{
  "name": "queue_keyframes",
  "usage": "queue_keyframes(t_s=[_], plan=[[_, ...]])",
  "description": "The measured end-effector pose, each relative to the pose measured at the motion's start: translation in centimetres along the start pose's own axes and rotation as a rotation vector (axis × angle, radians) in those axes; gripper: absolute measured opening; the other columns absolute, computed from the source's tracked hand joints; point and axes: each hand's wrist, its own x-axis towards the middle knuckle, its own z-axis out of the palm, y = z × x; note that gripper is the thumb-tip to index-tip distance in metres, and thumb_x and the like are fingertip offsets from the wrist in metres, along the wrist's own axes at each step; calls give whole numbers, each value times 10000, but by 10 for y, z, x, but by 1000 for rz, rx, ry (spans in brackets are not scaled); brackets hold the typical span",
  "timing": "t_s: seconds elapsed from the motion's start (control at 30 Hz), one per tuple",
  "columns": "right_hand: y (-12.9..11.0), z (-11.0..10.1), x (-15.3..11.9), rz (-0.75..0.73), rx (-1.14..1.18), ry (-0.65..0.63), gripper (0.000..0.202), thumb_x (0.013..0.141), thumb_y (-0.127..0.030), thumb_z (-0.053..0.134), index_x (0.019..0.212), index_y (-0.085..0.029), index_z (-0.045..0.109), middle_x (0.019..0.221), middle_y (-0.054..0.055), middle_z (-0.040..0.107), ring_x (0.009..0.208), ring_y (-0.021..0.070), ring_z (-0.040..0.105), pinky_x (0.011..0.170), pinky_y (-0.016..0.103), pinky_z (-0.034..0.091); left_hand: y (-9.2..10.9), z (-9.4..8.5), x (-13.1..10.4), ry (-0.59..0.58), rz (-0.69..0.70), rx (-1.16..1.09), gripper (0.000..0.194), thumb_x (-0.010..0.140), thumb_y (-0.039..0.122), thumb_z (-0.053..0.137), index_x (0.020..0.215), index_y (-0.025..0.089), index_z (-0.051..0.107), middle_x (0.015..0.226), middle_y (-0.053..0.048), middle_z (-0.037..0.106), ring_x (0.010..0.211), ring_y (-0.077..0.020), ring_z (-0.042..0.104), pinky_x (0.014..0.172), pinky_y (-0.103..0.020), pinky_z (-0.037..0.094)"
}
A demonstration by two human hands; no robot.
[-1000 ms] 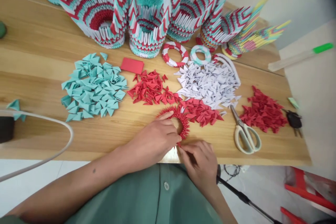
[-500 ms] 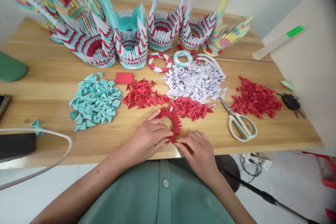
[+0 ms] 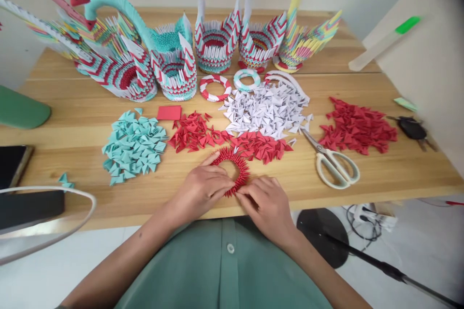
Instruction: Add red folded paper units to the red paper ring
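A spiky ring of folded red paper pieces (image 3: 243, 170) lies near the table's front edge. My left hand (image 3: 203, 188) grips its left and lower side, fingers reaching over the rim. At the ring's lower right, my right hand (image 3: 266, 203) pinches with thumb and forefinger at the outer points; whether a loose piece is between them is too small to tell. Just beyond the ring are red paper triangles (image 3: 264, 147), with a pile of white ones (image 3: 268, 108) behind. Turquoise triangles (image 3: 136, 145) are heaped to the left, and another red pile (image 3: 358, 128) is to the right.
White-handled scissors (image 3: 337, 166) lie right of the ring. Paper swans (image 3: 177, 72) line the back, with a red-white ring (image 3: 215, 88) before them. A phone (image 3: 14, 164), white cable (image 3: 87, 198) and green object (image 3: 23, 108) are at left, keys (image 3: 413, 128) at right.
The camera view has shifted a little, so the table contents appear displaced. Both hands stay at the ring, with the right fingertips slightly farther left along its lower edge.
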Motion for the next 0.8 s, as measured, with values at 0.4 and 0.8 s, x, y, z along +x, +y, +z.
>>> queue_keyframes(t_s=[0.4,0.8], plan=[[-2,-1,-1,14,79,79,132,939,-194,587,814,-205,629,700,-3,645,679,150,534,683,321,353,1,-2,1,-41,-19,-7,145,943,144,574,891,165,708,828,-32,746,819,-137,694,1163,-479,341],[11,-15,-19,35,80,109,111,945,-204,579,1011,-207,669,818,31,689,763,176,591,704,333,415,14,6,-11,-113,-21,231,411,868,258,704,1249,154,588,1095,-102,689,1079,-237,623,1166,-579,301]])
